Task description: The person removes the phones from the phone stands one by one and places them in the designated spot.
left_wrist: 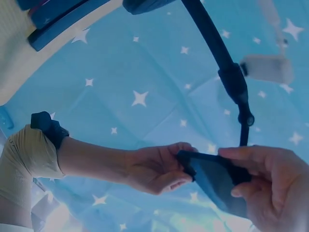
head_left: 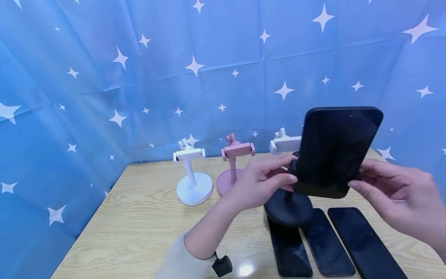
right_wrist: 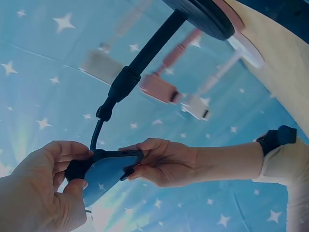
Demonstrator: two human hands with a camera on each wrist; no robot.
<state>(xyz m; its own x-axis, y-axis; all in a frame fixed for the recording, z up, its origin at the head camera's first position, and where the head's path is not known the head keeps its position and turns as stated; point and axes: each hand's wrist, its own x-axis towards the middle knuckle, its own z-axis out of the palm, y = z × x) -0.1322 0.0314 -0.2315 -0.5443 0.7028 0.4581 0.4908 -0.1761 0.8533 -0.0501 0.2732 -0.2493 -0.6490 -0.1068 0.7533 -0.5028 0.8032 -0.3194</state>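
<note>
A black smartphone (head_left: 338, 151) stands upright, leaning slightly, in the clamp at the top of a black phone stand (head_left: 290, 207). My left hand (head_left: 268, 180) pinches the clamp's left side with thumb and fingers, right at the phone's edge. On the opposite edge, my right hand (head_left: 400, 190) pinches the clamp's right side. In the left wrist view the stand's black pole (left_wrist: 210, 36) runs down to the clamp between both hands. The right wrist view shows the phone (right_wrist: 108, 176) between thumbs and fingers, its screen reflecting light. Most of the clamp is hidden behind the phone.
Three more phones lie flat near the stand's base: a left one (head_left: 290, 252), a middle one (head_left: 327, 244) and a right one (head_left: 366, 240). Behind stand a white stand (head_left: 193, 188), a pink stand (head_left: 238, 151) and another white stand (head_left: 285, 144), before a starry blue curtain (head_left: 223, 77).
</note>
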